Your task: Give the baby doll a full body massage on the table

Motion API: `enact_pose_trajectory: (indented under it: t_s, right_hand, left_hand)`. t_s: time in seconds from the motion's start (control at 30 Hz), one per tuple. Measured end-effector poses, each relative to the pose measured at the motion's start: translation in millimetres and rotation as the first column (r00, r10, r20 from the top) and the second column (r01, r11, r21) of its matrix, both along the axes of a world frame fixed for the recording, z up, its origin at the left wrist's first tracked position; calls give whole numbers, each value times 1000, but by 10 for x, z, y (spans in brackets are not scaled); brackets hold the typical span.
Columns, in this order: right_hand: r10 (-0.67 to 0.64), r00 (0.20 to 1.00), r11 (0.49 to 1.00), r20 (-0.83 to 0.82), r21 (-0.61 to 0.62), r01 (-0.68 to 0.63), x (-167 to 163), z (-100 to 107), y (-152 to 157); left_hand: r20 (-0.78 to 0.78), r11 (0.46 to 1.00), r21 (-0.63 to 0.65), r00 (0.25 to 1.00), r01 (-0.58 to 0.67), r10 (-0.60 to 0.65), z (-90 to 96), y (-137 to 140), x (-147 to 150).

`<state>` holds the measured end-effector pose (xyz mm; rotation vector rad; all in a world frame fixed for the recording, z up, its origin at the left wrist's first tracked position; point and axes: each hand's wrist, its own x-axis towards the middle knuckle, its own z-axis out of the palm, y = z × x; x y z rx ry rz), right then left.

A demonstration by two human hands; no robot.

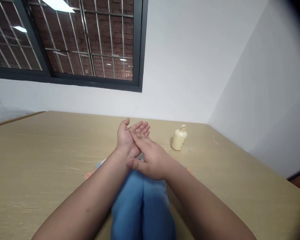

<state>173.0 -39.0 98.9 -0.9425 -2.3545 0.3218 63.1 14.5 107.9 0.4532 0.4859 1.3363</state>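
Note:
My left hand [127,138] is held palm up above my legs, its thumb raised and its fingers stretched out to the right. Across that palm lies my right hand [152,155], palm down, with its fingers extended and its thumb pointing left near the left wrist. The two hands touch, and neither holds any object that I can see. A pale yellow pump bottle [179,138] stands upright to the right of my hands, apart from them.
I sit on a broad tan surface [52,160], my legs in blue trousers [142,203] stretched forward. Patches of orange [88,174] show beside my legs. A thin pale strand [215,140] lies right of the bottle. Behind are a white wall [185,66] and a barred window [110,40].

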Motion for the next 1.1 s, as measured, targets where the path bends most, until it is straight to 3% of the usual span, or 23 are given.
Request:
enact_pose_trajectory:
  t_s: [0.27,0.47,0.67,0.87,1.0,1.1]
  right_hand:
    - [-81,997,995,20,67,79,42,-62,137]
    - [-30,999,997,21,65,29,-21,43,-42]
    - [31,999,984,-22,174,-27,-91,35,-99]
    - [-93,995,991,33,99,89,-20,-39,75]
    - [-207,978,976,35,78,203,-42,-90,114]
    - [-208,976,974,65,107,201,-61,-36,75]
  left_hand:
    - [-64,1000,-16,998,-14,13,83,22,-77]
    - [-68,993,26,991,-117,118,-9,228,-246]
    - [-26,992,120,999,-43,46,-108,183,-157]
    - [-57,997,80,998,14,-9,-99,57,-32]
    - [-113,999,34,993,-28,32,-65,47,-22]
    - [-170,997,50,983,-65,72,-34,79,-39]
